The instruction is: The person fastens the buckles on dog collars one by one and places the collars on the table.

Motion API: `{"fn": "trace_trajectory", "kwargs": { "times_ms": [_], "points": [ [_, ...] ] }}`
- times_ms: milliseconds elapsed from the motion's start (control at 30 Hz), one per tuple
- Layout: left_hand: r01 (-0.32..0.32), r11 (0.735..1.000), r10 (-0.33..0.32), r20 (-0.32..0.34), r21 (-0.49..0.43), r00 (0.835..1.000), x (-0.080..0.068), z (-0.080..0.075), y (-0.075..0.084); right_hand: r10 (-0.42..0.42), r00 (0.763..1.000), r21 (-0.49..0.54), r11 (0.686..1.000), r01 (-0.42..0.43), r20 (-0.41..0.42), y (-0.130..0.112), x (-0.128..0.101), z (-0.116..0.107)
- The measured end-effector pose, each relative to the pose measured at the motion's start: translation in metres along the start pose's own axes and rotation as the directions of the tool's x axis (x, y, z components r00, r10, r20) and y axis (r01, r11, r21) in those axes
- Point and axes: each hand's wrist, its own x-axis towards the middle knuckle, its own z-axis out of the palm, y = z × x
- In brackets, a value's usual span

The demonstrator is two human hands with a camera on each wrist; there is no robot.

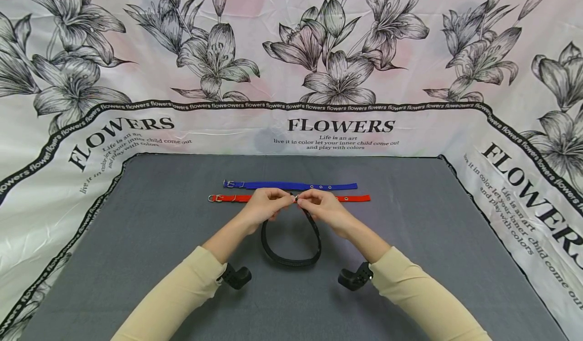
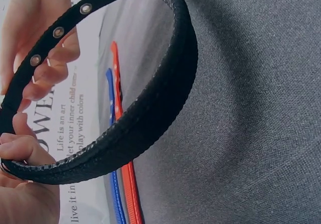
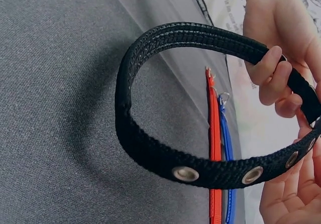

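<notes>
A black collar (image 1: 291, 262) with a row of metal eyelets is bent round into a loop, its two ends brought together in front of me. My left hand (image 1: 264, 204) pinches one end between thumb and fingers. The other, eyeletted end is pinched by my right hand (image 1: 324, 208), fingertips almost meeting the left ones. In the right wrist view the padded band (image 3: 150, 156) hangs below the hands, over the grey cloth. Fingers mostly hide the joined ends and a small bit of metal there.
Behind the hands lie a red collar (image 1: 360, 198) and a blue collar (image 1: 282, 185), stretched out side by side with buckles to the left. Grey cloth (image 1: 182, 229) covers the table. A flower-printed sheet (image 1: 246, 133) stands around its back and sides.
</notes>
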Motion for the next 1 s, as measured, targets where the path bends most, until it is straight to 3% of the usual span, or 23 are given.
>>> {"fn": "trace_trajectory", "kwargs": {
  "times_ms": [467, 733, 1000],
  "points": [
    [-0.014, 0.999, 0.014, 0.002, 0.042, 1.000, 0.0010, 0.0040, -0.0030, 0.001, 1.000, 0.018, 1.000, -0.001, 0.011, 0.0026, 0.0002, 0.0010],
    [-0.026, 1.000, 0.027, -0.078, 0.012, 0.997, 0.0016, 0.0052, -0.0034, -0.001, 1.000, 0.003, 1.000, 0.001, -0.005, 0.0028, 0.0008, 0.0018],
    [-0.023, 0.999, 0.020, -0.113, -0.023, 0.993, 0.0032, 0.0032, -0.0045, -0.014, 1.000, -0.022, 1.000, 0.014, 0.004, 0.0067, 0.0013, 0.0014]
  ]
}}
